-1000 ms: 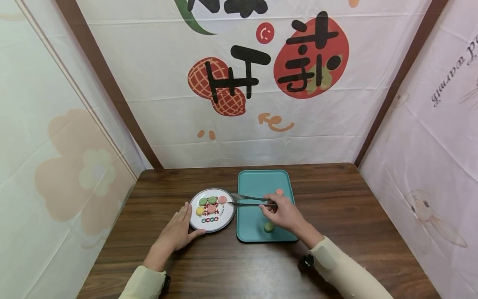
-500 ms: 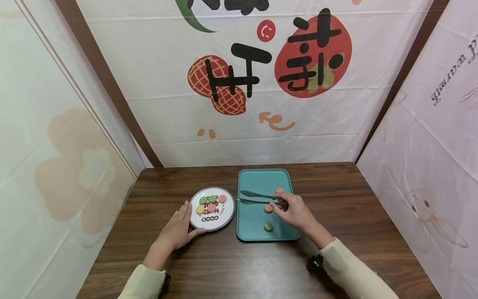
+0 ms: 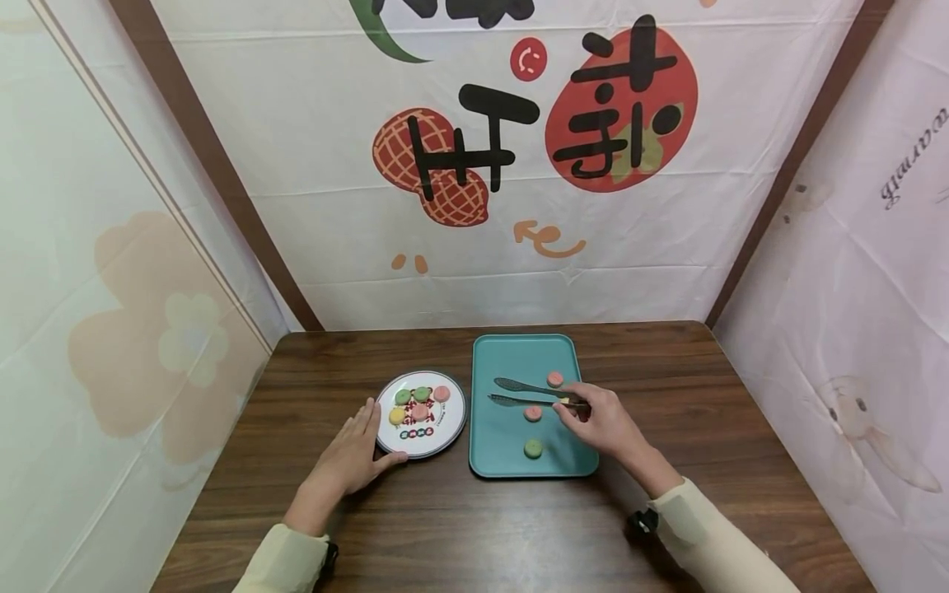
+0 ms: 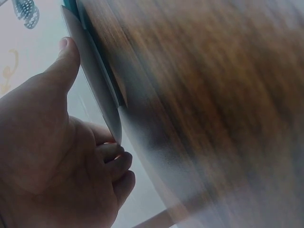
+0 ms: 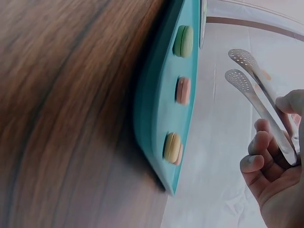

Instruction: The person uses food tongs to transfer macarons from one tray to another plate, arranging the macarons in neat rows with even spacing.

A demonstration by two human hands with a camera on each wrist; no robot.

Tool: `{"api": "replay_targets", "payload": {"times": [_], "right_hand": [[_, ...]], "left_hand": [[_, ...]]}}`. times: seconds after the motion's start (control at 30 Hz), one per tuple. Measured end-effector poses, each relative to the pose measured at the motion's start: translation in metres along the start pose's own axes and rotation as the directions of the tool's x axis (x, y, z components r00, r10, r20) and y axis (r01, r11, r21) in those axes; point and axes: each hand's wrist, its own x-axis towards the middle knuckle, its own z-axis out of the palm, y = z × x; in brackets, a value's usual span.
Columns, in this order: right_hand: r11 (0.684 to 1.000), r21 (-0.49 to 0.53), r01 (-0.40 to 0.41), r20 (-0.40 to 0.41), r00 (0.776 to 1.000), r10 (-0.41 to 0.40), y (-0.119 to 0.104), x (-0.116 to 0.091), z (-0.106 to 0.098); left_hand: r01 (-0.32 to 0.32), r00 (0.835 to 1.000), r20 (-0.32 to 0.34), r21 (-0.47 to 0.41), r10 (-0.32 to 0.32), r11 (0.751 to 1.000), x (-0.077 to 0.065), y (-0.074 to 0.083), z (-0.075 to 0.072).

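In the head view my right hand (image 3: 604, 418) holds metal tongs (image 3: 511, 384) above the teal tray (image 3: 511, 356). The tongs' perforated tips are apart, with nothing between them in the right wrist view. On the tray sit a green macaron (image 3: 533, 449), a pink macaron (image 3: 533, 413), a second pink macaron (image 3: 555, 379) and a yellow macaron (image 5: 171, 147), mostly hidden by my right hand in the head view. My left hand (image 3: 348, 453) rests against the left rim of the white plate (image 3: 441, 436), fingers extended and thumb spread. Several green, pink and yellow macarons lie on this plate.
The plate and tray stand side by side on a brown wooden table (image 3: 474, 527). A printed white cloth wall (image 3: 334, 247) rises behind the table's far edge, with more cloth at both sides. Each wrist wears a dark band.
My right hand has drawn the tongs rightward from the plate's edge to above the tray, uncovering the nearer pink macaron. The left hand and plate have stayed put.
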Motion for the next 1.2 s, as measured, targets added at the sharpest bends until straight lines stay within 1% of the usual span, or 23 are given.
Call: {"api": "replay_targets", "payload": {"times": [0.1, 0.27, 0.5, 0.6, 0.83, 0.97, 1.2], "right_hand": [[1.000, -0.013, 0.007, 0.002, 1.000, -0.007, 0.003, -0.004, -0.003], [1.000, -0.019, -0.003, 0.013, 1.000, 0.003, 0.007, -0.011, -0.009], [0.997, -0.044, -0.065, 0.032, 0.997, 0.066, 0.010, -0.021, -0.017], [0.995, -0.060, -0.076, 0.035, 0.996, 0.078, 0.013, -0.025, -0.020], [0.994, -0.078, -0.081, 0.041, 0.996, 0.084, 0.017, -0.031, -0.023], [0.994, -0.078, -0.080, 0.044, 0.996, 0.084, 0.019, -0.034, -0.023], [0.992, -0.092, -0.080, 0.034, 0.996, 0.084, 0.022, -0.039, -0.022]], "left_hand": [[-0.005, 1.000, -0.006, 0.002, 0.005, 1.000, 0.000, 0.000, 0.000], [-0.021, 1.000, -0.020, -0.004, 0.020, 1.000, -0.001, 0.002, -0.001], [-0.028, 0.999, -0.021, -0.014, 0.028, 0.999, -0.003, 0.004, -0.003], [-0.030, 0.999, -0.017, -0.015, 0.029, 0.999, -0.002, 0.004, -0.004], [-0.028, 1.000, -0.009, -0.014, 0.028, 1.000, -0.001, 0.002, -0.005], [-0.028, 0.999, -0.017, -0.008, 0.028, 1.000, -0.002, 0.000, -0.004], [-0.023, 1.000, -0.015, -0.006, 0.023, 1.000, -0.001, 0.001, -0.002]]}}
